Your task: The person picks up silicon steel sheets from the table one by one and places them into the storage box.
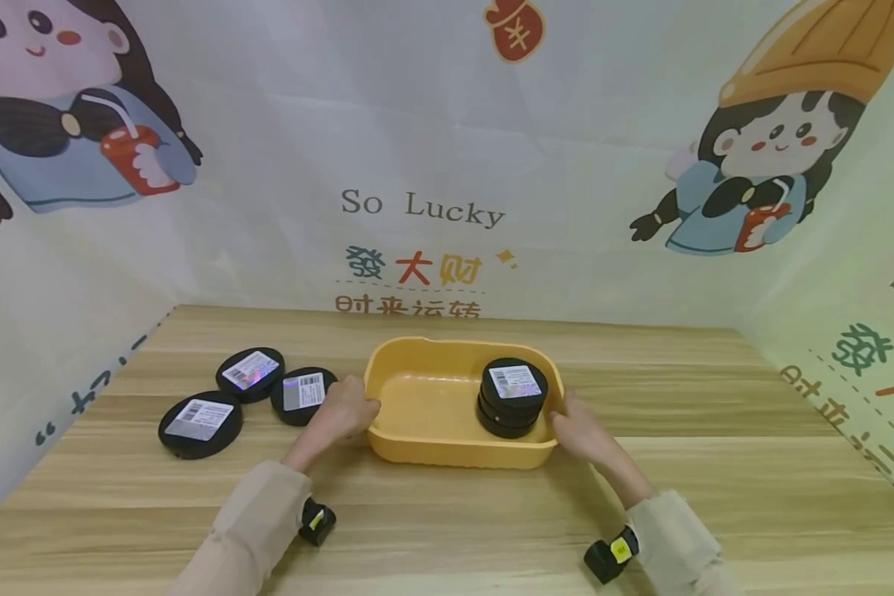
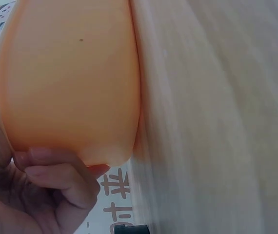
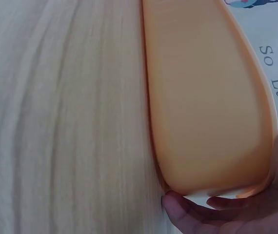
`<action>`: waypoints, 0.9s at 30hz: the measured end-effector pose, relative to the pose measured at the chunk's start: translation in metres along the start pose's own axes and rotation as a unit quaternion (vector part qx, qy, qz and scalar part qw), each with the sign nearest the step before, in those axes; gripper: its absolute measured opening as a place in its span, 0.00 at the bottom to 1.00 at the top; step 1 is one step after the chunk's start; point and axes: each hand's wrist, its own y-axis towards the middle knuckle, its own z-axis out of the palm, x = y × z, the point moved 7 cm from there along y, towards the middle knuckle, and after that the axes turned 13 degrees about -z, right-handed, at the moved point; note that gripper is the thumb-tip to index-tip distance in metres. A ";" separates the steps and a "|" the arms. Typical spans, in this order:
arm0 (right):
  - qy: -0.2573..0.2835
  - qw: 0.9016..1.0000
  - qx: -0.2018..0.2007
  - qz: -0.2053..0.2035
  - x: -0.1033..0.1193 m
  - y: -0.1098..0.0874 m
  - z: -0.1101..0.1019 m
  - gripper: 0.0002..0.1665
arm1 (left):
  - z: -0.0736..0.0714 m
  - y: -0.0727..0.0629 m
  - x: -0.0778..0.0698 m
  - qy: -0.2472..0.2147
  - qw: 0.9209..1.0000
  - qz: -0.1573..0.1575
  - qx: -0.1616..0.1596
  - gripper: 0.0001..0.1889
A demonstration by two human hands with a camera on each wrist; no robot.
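A yellow plastic bin stands on the wooden table, a person's hand at each short end. My left hand grips its left end, fingers curled against the outer wall in the left wrist view. At the right end, my right hand holds the bin by its rim, with fingertips low on the outside in the right wrist view. Inside the bin, toward the right, sits a stack of black round discs; the top one has a white label with a barcode.
Three more black discs with labels lie left of the bin: one at the back, one at the front left, and one beside my left hand. A printed cloth hangs behind and at both sides of the table.
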 end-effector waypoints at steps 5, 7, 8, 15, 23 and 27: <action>-0.011 1.000 -0.001 -0.006 0.003 0.001 0.000 0.19 | -0.001 0.000 0.001 0.005 1.000 0.006 0.005 0.07; -0.013 1.000 -0.003 -0.005 0.003 0.001 0.000 0.19 | -0.003 -0.001 0.000 0.006 1.000 0.012 0.004 0.08; -0.013 1.000 -0.003 -0.005 0.004 0.000 -0.001 0.19 | -0.004 -0.002 0.000 0.007 1.000 0.015 0.002 0.08; 0.002 1.000 -0.001 -0.002 0.003 0.000 -0.001 0.19 | -0.006 -0.005 0.002 -0.019 0.998 0.041 0.041 0.14; -0.003 1.000 -0.005 -0.006 0.003 0.000 -0.001 0.17 | -0.021 -0.013 0.007 -0.002 0.994 0.109 0.024 0.23; -0.011 1.000 -0.007 -0.010 0.003 0.001 -0.001 0.19 | -0.036 -0.018 0.016 0.011 0.991 0.127 -0.030 0.19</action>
